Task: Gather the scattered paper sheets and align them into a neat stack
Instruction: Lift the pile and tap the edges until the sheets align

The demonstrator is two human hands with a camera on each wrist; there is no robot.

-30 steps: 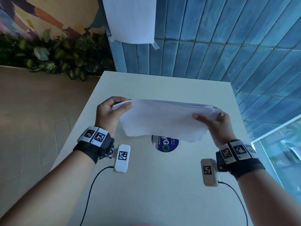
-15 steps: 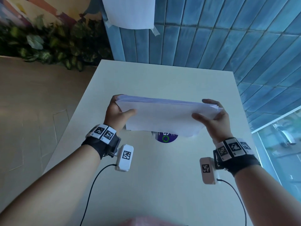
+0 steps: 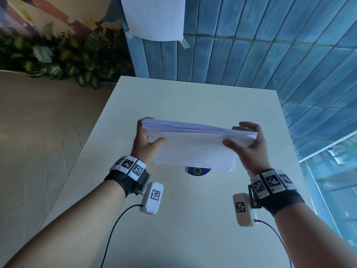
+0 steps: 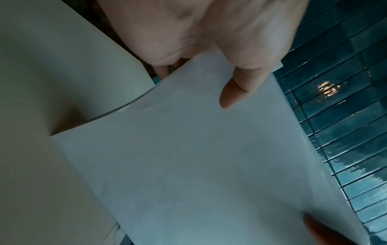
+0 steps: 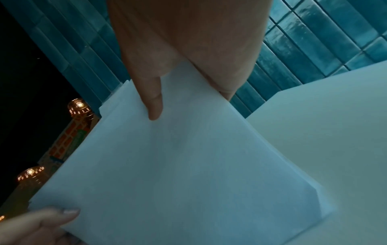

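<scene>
A stack of white paper sheets (image 3: 195, 147) stands on edge over the middle of the white table (image 3: 193, 99), its lower long edge at the tabletop. My left hand (image 3: 148, 140) grips the stack's left end, thumb on the near face and fingers behind. My right hand (image 3: 245, 141) holds the right end the same way. In the left wrist view the thumb (image 4: 236, 92) presses on the paper (image 4: 199, 165). In the right wrist view the thumb (image 5: 154, 102) lies on the paper (image 5: 178, 165), whose corners are slightly offset.
A round blue sticker (image 3: 197, 170) shows on the table just under the stack. Blue tiled wall (image 3: 251, 45) stands behind the table, with a white sheet (image 3: 154, 16) taped to it. Plants (image 3: 58, 60) and floor lie to the left; a window is at the right.
The stack has turned from a tilted, loosely spread hold to standing more upright with its top edges drawn together. Both hands have shifted slightly away from me with it.
</scene>
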